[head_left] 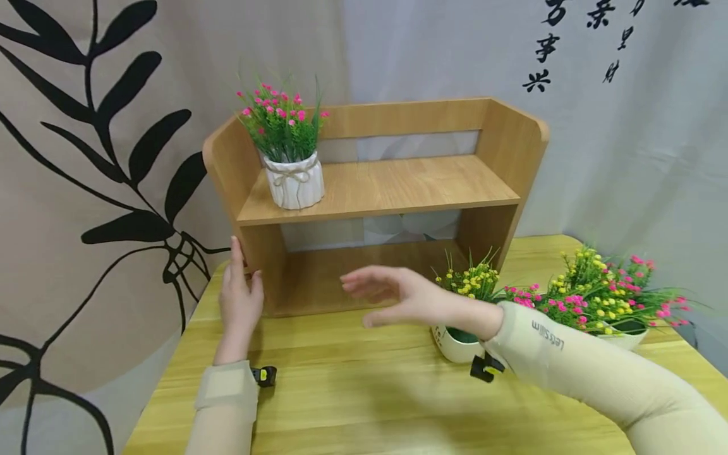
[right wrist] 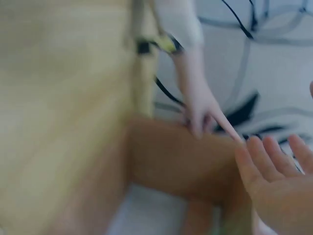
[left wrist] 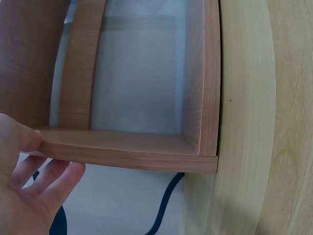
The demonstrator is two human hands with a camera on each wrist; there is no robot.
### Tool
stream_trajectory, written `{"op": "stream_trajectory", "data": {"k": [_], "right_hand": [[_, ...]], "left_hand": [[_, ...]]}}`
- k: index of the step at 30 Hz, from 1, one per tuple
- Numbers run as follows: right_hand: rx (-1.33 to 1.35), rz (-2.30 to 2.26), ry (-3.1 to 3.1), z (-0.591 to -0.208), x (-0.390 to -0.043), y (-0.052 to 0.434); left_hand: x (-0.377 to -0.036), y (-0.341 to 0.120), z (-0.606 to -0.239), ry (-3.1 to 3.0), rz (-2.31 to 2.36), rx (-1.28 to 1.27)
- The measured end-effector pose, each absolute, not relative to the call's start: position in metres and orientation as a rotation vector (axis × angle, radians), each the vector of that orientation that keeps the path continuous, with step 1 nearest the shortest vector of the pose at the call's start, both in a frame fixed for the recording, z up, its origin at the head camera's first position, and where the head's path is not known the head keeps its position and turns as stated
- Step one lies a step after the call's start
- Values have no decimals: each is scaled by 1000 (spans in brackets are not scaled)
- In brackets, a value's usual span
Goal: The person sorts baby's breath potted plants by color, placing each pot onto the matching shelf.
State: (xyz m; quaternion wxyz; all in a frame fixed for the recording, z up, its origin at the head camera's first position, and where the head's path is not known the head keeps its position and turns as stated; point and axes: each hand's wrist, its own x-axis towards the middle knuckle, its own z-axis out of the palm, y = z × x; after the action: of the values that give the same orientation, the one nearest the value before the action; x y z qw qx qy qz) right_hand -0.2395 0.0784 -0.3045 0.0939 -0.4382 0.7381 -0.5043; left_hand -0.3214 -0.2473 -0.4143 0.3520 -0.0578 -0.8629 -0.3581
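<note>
A two-tier wooden shelf (head_left: 387, 180) stands on the table, with a potted plant of pink flowers (head_left: 292, 180) on the left of its upper board. My left hand (head_left: 241, 303) holds the front edge of the shelf's left side panel. In the left wrist view, the thumb (left wrist: 30, 139) lies on the panel's inner side and the fingers (left wrist: 61, 178) on its outer side. Before the lower tier, my right hand (head_left: 406, 296) hovers with relaxed fingers and nothing in it. The right wrist view is blurred; its fingers (right wrist: 266, 159) appear extended there.
Potted plants with yellow flowers (head_left: 472, 281) and pink flowers (head_left: 569, 309) crowd the table's right side, partly behind my right forearm. One white pot (head_left: 455, 347) sits near the shelf's right front corner. A printed curtain (head_left: 432, 50) hangs behind the wooden table (head_left: 341, 392).
</note>
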Motion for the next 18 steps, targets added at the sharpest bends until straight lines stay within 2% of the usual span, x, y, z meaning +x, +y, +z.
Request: {"op": "stream_trajectory", "data": {"k": [7,15,18], "right_hand": [[-1496,-1302,2311,-363,-195,87],[-1860,-951,2380,-390,-157,91],[-1895,-861,2352,-395,-149,93]], "left_hand": [[-322,-249,-415,-2228,-924,-161],[-322,-249,-415,-2234,-926,-160],[-322,-248,-414,-2242,-930,-148]]}}
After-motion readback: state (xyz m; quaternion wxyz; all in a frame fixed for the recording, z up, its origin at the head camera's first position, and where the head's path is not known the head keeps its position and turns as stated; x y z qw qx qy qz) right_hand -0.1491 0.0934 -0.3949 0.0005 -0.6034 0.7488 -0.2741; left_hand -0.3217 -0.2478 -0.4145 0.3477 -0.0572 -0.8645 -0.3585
